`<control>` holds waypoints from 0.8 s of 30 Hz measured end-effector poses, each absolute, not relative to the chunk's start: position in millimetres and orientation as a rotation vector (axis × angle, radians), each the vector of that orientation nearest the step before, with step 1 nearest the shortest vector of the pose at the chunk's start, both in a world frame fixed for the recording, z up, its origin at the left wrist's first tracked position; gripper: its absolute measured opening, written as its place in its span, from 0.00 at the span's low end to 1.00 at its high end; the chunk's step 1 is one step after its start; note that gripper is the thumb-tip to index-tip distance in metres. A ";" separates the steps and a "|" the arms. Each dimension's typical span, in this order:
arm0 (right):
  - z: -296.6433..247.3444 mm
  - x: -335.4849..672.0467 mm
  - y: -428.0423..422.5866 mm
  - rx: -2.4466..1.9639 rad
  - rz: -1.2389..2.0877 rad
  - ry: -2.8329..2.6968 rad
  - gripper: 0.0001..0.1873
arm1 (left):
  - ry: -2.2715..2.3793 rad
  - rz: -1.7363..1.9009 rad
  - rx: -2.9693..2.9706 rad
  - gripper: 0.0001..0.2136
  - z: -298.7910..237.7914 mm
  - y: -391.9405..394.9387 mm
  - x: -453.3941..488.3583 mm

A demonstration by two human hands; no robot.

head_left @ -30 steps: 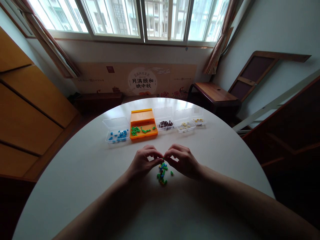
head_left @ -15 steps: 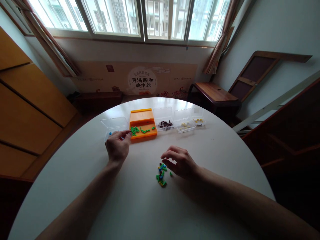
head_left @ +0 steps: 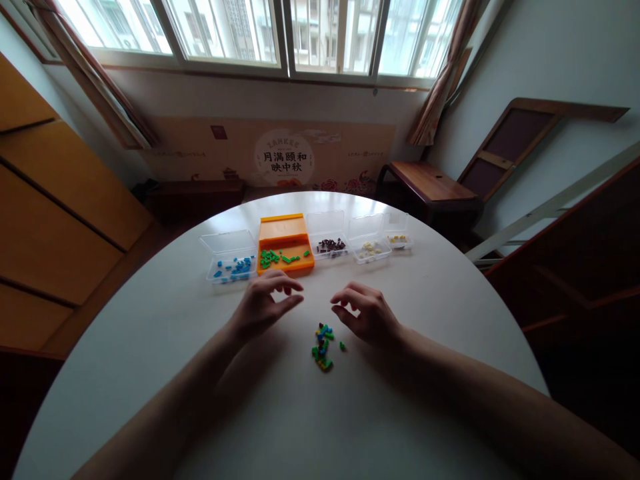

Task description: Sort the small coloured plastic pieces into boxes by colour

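Small coloured building bricks (head_left: 323, 349), green, blue, yellow and brown, lie in a cluster on the white table, with one green brick (head_left: 343, 346) apart to their right. My left hand (head_left: 265, 303) hovers in front of the orange box, thumb and fingers apart, holding nothing I can see. Just right of and beyond the cluster is my right hand (head_left: 367, 313), its fingers curved and thumb apart, with nothing visible in it. The open orange box (head_left: 283, 229) holds green bricks (head_left: 270, 258). Left of it, blue bricks (head_left: 241, 268) lie in an open clear box (head_left: 227, 242).
To the right of the orange box stand open clear boxes with dark brown bricks (head_left: 332, 247), cream bricks (head_left: 371, 251) and yellow bricks (head_left: 398, 239). The round white table (head_left: 440, 293) carries everything. Beyond its edge is a wooden stool (head_left: 430, 182).
My left hand has moved from the orange box's left corner to the right and nearer, uncovering the blue bricks. My right hand has shifted slightly right. The brick cluster looks the same.
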State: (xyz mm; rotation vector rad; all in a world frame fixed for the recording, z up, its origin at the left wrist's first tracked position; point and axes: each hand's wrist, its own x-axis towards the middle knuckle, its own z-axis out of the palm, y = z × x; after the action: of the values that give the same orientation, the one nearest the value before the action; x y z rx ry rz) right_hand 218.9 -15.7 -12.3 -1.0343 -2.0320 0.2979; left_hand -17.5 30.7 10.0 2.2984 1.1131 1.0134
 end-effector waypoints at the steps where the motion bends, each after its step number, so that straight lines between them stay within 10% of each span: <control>1: -12.2 219.7 -15.7 -1.055 0.307 -2.020 0.03 | 0.989 0.886 2.344 0.05 11.3 27.0 -13.9; 24: -10.8 216.5 -17.6 -1.067 0.275 -2.067 0.04 | 0.832 0.615 2.503 0.05 7.3 4.6 5.3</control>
State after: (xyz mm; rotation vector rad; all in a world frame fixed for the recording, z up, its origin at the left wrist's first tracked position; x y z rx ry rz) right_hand 216.5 -17.6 -10.8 -1.0672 -2.0667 0.2747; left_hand 5.3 4.6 7.3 2.5034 0.8323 0.6148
